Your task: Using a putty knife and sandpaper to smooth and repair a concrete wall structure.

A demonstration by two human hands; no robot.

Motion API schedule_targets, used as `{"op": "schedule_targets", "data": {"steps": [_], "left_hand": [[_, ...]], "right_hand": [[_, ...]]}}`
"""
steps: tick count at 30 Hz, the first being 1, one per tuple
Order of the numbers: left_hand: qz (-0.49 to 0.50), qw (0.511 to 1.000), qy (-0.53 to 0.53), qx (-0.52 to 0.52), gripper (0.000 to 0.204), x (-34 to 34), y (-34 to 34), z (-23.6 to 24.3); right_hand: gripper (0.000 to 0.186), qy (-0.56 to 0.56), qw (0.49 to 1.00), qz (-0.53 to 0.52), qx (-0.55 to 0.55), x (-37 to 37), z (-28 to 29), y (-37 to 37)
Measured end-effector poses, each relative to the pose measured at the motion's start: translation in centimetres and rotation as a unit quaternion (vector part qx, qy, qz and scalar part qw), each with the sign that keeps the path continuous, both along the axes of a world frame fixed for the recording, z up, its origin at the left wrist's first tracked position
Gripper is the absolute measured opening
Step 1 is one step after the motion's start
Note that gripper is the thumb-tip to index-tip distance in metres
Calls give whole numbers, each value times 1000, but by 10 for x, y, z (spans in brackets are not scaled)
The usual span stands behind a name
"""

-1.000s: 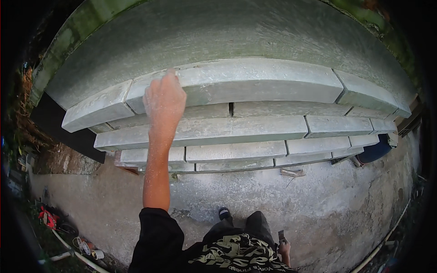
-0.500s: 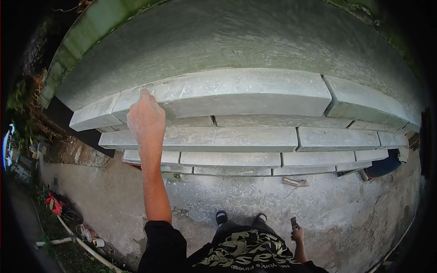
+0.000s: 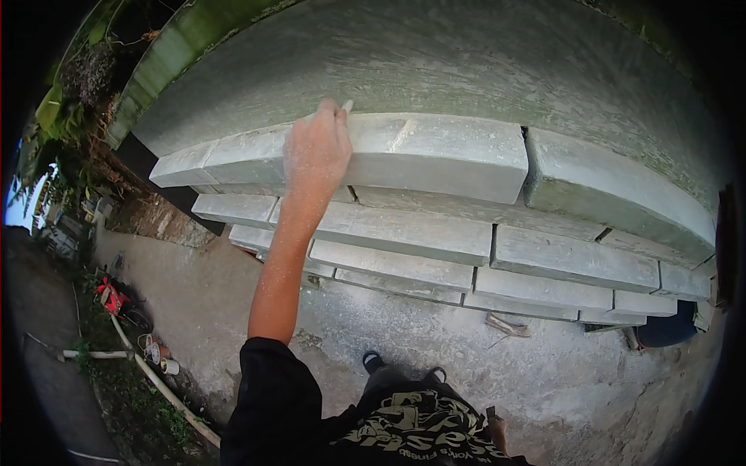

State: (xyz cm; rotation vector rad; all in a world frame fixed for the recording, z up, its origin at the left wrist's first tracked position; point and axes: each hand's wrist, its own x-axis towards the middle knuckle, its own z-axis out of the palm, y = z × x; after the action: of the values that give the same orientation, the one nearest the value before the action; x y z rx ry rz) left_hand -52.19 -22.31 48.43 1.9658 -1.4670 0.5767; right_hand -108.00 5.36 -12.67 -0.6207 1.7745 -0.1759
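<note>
My left hand [image 3: 317,151], coated in pale dust, is closed over the top course of light grey blocks [image 3: 466,147], close to the grey-green wall behind them. A small whitish tip [image 3: 347,106] pokes out past its fingers; whether that is a held piece or a dusty fingertip is unclear. Low beside my body hangs my right hand [image 3: 498,432], partly cut off by my shirt. A dark, flat, narrow piece [image 3: 490,412] sticks up from it; its kind cannot be made out.
Lower courses of blocks [image 3: 575,252] step down below the top one. A stick [image 3: 507,325] lies on the concrete ground near a dark blue rounded container [image 3: 668,326]. Off to the left are a red motorbike [image 3: 114,297], buckets [image 3: 159,353] and a long pale pole [image 3: 167,388].
My left hand has moved right and a little farther along the top blocks. My right hand has drawn in lower, nearer my body. The whole view has tilted.
</note>
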Motion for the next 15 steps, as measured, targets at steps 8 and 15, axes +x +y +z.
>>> {"op": "schedule_targets", "data": {"steps": [8, 15], "left_hand": [[113, 984, -127, 46, 24, 71, 13, -11], [75, 978, -174, 87, 22, 60, 10, -8]], "right_hand": [[15, 8, 998, 38, -47, -6, 0, -36], [18, -5, 998, 5, -70, -9, 2, -62]]}}
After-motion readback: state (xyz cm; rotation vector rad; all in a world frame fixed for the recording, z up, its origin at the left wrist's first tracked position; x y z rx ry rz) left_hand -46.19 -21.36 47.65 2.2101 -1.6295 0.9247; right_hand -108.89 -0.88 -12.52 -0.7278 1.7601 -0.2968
